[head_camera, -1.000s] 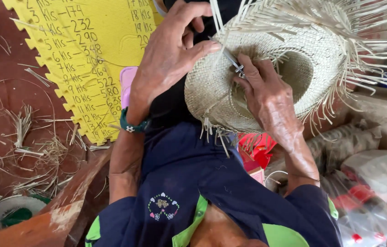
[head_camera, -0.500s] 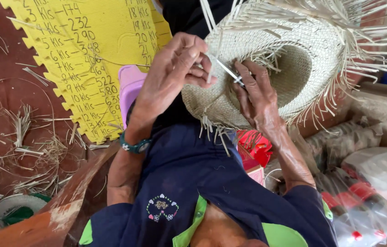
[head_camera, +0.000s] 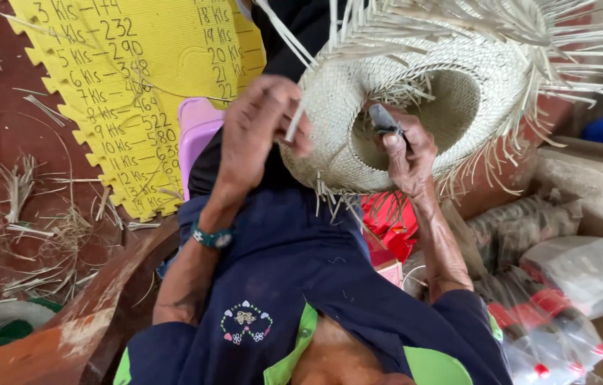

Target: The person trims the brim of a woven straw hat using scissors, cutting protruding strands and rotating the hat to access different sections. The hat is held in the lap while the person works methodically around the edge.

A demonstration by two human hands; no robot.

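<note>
Yellow foam mat (head_camera: pixel 137 93), loose straw (head_camera: pixel 37 221), plastic bottles (head_camera: pixel 558 328) lie around.

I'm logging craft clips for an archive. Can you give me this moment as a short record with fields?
setting: person seated, seen from above
left hand: pinches a pale straw strand at the hat's brim
right hand: grip on a small dark metal tool, pressed to the woven straw hat
hat state: unfinished, loose strands sticking out round the edge
nearby: yellow foam mat, straw scraps on floor, plastic bottles
</note>
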